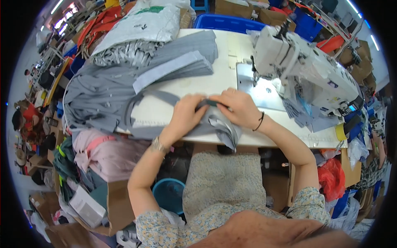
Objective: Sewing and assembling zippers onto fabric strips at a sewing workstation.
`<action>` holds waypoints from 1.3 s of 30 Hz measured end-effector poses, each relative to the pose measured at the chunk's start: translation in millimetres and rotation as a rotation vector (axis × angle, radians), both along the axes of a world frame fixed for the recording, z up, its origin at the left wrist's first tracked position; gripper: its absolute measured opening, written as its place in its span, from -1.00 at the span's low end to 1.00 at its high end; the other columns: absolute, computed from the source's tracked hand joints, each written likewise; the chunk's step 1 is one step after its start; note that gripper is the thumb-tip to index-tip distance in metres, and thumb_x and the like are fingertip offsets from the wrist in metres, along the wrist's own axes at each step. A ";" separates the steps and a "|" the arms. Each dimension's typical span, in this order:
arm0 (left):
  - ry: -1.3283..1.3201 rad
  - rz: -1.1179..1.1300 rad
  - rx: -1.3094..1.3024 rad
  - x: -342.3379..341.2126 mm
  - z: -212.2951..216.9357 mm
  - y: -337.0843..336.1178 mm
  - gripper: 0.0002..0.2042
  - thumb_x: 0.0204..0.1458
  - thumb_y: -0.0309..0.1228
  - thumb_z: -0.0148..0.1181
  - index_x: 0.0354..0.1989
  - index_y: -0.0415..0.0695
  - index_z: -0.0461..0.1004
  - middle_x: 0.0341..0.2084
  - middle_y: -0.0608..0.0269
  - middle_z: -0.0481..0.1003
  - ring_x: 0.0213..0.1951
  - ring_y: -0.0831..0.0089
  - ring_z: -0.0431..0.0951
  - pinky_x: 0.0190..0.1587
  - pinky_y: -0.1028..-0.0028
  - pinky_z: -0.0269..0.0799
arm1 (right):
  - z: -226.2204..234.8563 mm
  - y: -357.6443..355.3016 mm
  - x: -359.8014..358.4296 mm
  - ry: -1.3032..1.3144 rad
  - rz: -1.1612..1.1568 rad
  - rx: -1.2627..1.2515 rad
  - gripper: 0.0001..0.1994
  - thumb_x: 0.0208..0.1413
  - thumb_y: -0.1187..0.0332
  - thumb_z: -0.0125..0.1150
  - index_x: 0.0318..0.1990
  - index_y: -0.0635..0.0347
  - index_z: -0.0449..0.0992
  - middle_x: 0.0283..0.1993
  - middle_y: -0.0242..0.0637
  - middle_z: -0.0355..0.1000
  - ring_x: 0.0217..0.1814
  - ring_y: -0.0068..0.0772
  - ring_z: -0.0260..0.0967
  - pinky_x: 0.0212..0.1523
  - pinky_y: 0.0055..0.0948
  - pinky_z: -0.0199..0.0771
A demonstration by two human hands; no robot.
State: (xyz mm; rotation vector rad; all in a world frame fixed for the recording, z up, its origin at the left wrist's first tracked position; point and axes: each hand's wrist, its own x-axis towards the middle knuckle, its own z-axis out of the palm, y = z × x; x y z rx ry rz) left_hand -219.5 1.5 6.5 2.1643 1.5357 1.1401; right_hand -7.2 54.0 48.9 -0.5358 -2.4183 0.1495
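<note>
Both my hands meet over the front part of a white sewing table point(155, 110), pinching the folded edge of a grey fabric piece point(225, 129). My left hand point(188, 113) closes its thumb and fingers on one end of the edge. My right hand point(237, 108) grips it a short way to the right. The rest of the piece drapes down over the table's front edge, and a pale side of it shows. To the right of my hands stands a white sewing machine point(306, 68), its needle area above a metal plate point(258, 84).
A heap of grey fabric point(95, 95) covers the table's left side, with a stack of lighter strips point(173, 71) beside it. Behind lie a white plastic sack point(142, 25) and a blue crate point(227, 24). Below are pink fabric point(107, 153), a cardboard box point(120, 206) and a teal bucket point(168, 194).
</note>
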 end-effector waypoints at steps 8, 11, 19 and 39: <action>0.105 -0.169 0.042 -4.3 12.0 -28.6 -0.75 -0.17 -0.56 0.33 -0.25 -0.19 0.52 -0.34 0.15 0.50 -0.30 0.12 0.49 -0.30 0.24 0.42 | -29.7 2.9 7.8 -0.103 0.181 -0.494 -0.73 0.13 0.17 0.27 -0.09 0.09 0.57 -0.33 -0.26 0.43 -0.27 -0.20 0.37 -0.19 -0.27 0.33; 0.079 -0.209 -0.017 -7.2 18.4 -21.5 -0.74 -0.16 -0.54 0.30 -0.22 -0.20 0.51 -0.33 0.15 0.49 -0.27 0.16 0.50 -0.20 0.25 0.45 | -20.9 1.4 9.0 -0.096 0.185 -0.590 -0.71 0.10 0.12 0.31 -0.13 0.08 0.57 -0.33 -0.31 0.42 -0.24 -0.23 0.37 -0.17 -0.28 0.28; -0.116 -0.182 -0.241 -18.7 9.5 -16.3 -0.66 -0.15 -0.52 0.31 -0.12 -0.21 0.52 -0.29 0.18 0.51 -0.21 0.12 0.50 -0.10 0.21 0.41 | -27.3 7.3 1.7 -0.003 0.182 -0.818 -0.57 0.18 0.09 0.19 0.11 0.14 0.49 -0.04 -0.21 0.45 0.01 -0.15 0.38 0.08 -0.20 0.32; 0.320 -0.590 -0.416 -112.6 -63.7 69.9 -0.68 -0.08 -0.32 0.25 -0.09 -0.02 0.53 -0.27 0.34 0.51 -0.15 0.31 0.50 -0.05 0.32 0.36 | -31.4 -12.9 -1.5 -0.243 -0.095 -0.728 -0.53 0.20 0.05 0.15 0.19 0.05 0.44 0.27 -0.39 0.34 0.24 -0.41 0.28 0.19 -0.35 0.28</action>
